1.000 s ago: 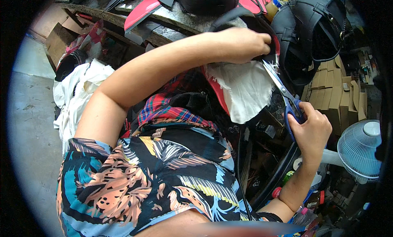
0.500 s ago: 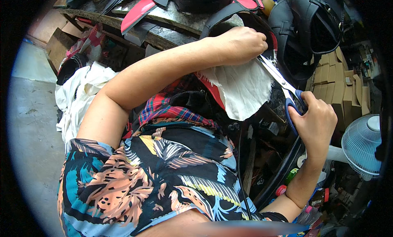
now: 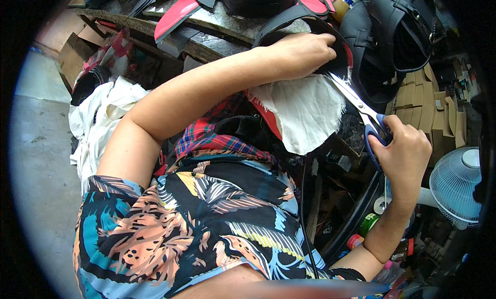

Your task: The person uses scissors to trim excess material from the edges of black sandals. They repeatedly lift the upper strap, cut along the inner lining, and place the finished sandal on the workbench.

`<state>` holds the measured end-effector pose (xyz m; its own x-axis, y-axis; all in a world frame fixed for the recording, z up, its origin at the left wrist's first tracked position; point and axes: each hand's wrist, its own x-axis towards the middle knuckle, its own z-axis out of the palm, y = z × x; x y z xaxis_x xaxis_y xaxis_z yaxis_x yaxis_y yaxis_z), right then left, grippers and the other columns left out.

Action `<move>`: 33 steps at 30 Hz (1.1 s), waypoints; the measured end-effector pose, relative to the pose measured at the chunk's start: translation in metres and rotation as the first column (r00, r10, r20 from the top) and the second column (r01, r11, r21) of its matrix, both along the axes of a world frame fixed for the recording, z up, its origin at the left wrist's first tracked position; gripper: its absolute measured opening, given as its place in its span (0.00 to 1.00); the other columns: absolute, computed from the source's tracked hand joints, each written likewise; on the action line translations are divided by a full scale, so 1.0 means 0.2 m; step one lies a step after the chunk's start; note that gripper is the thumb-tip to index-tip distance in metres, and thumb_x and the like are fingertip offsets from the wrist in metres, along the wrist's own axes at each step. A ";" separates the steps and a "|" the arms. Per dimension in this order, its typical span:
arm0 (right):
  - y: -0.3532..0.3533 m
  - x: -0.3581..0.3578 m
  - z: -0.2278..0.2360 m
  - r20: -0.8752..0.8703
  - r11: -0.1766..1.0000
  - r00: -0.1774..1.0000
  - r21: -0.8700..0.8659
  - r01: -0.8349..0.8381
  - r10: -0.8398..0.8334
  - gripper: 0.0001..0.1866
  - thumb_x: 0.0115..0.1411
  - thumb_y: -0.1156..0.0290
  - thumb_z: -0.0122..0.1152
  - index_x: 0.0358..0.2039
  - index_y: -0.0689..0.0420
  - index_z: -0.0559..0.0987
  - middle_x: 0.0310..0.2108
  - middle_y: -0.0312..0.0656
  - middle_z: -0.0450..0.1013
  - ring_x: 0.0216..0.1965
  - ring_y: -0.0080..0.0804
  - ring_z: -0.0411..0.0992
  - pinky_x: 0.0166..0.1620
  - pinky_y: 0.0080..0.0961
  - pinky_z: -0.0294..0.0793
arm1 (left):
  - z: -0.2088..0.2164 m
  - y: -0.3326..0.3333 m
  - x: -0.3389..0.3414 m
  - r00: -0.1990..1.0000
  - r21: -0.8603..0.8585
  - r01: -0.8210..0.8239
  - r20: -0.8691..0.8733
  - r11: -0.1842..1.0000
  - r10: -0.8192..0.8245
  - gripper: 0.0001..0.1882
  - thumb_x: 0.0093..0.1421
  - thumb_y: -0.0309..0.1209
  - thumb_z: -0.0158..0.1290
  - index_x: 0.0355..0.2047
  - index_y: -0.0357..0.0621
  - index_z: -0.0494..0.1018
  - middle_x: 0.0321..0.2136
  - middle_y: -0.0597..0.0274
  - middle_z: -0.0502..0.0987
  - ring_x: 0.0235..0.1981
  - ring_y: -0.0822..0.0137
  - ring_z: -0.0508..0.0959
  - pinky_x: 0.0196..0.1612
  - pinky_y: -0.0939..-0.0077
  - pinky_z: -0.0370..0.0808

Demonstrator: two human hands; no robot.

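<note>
My right hand (image 3: 404, 151) grips the blue handles of a pair of scissors (image 3: 360, 103). Their metal blades point up and left, tips close by the top edge of a white cloth (image 3: 305, 113) with frayed sides. Above that edge, my left hand (image 3: 305, 56) is closed, apparently pinching the cloth; its fingertips are partly hidden. The cloth hangs down in front of my lap over something red. Behind my left hand lies a curved black leather-like piece (image 3: 274, 25) with a red edge on its right.
Black boots (image 3: 361, 35) stand at the far right beside the bench. On the bench (image 3: 212, 43) lie pink-topped soles (image 3: 175, 17) and black pieces. White rags (image 3: 101, 110) are heaped at left. Folded cardboard (image 3: 418, 102) and a fan (image 3: 457, 182) stand at right.
My right hand and the scissors have shifted slightly right, and the blades are closer together. My left hand's fingers have moved a little; the cloth hangs nearly as before.
</note>
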<state>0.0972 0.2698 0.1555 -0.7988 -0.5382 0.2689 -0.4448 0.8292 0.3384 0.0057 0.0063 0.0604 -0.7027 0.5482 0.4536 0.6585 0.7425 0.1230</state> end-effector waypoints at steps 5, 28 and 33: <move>-0.03 -0.02 0.02 -0.024 1.000 1.000 0.018 -0.011 0.011 0.17 0.45 0.58 0.77 0.32 0.54 0.83 0.23 0.42 0.79 0.25 0.38 0.77 0.36 0.35 0.73 | 0.00 0.05 0.00 0.999 -0.141 -0.018 -0.041 0.990 0.012 0.07 0.57 0.24 0.56 0.36 0.38 0.79 0.40 0.52 0.76 0.41 0.51 0.82 0.44 0.60 0.80; 0.05 -0.01 0.03 -0.095 0.987 0.982 -0.043 0.157 -0.160 0.19 0.48 0.57 0.76 0.39 0.50 0.85 0.25 0.44 0.79 0.27 0.41 0.78 0.33 0.37 0.75 | 0.28 -0.26 0.27 0.903 0.318 0.011 -0.410 0.948 0.127 0.09 0.62 0.29 0.56 0.42 0.40 0.76 0.40 0.49 0.75 0.42 0.47 0.77 0.44 0.62 0.78; 0.02 0.05 -0.02 -0.074 0.980 0.997 -0.199 -0.029 0.015 0.19 0.45 0.61 0.77 0.37 0.52 0.83 0.24 0.43 0.77 0.26 0.42 0.75 0.33 0.38 0.73 | 0.20 -0.38 0.42 0.853 0.129 -0.502 0.241 0.855 0.464 0.30 0.63 0.42 0.57 0.59 0.38 0.64 0.39 0.32 0.80 0.44 0.39 0.81 0.47 0.51 0.77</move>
